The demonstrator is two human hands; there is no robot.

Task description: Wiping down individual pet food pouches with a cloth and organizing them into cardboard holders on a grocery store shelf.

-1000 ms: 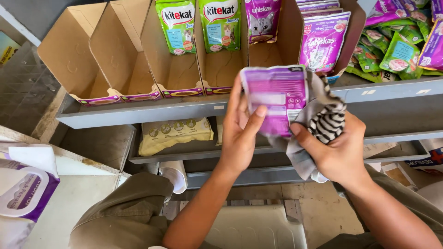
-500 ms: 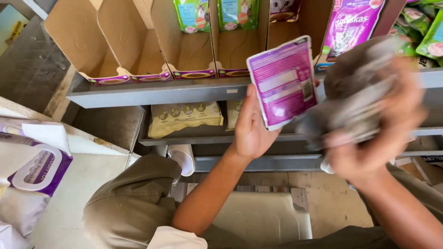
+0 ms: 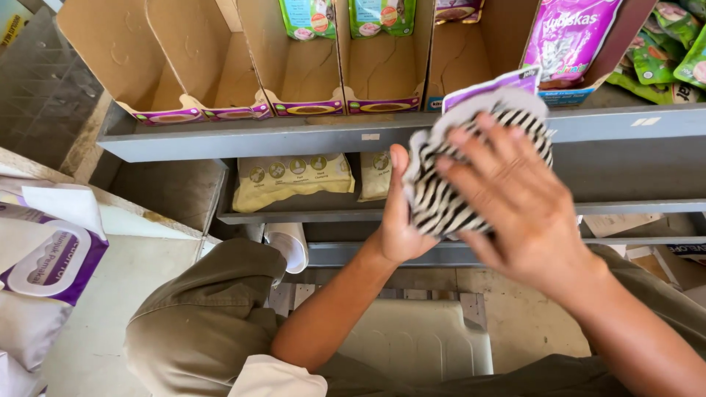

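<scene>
Head view is showing your two hands up in front of the grey metal shelf (image 3: 243,140). Your left hand (image 3: 401,220) is gripping a purple pouch (image 3: 491,84) from behind, with the thumb standing up along its left side. Most of the pouch is hiding under a striped black and white cloth (image 3: 441,198), so only its top edge is peeking out above the cloth. Your right hand (image 3: 515,198) is lying flat on the cloth with its fingers (image 3: 478,158) spread wide and pressing down, not curling around anything. The pouch is sitting between your two hands, just below the open cardboard boxes (image 3: 220,66) that are standing in a row on the shelf. Some boxes are holding green pouches (image 3: 309,16) at the back, and one on the right is holding a big purple pouch (image 3: 570,33). Pale yellow bags (image 3: 290,180) are lying on the lower shelf, just left of your left hand. Your knee in olive trousers (image 3: 198,323) is showing at the bottom, and a white and purple pack (image 3: 44,257) is lying far to the left
</scene>
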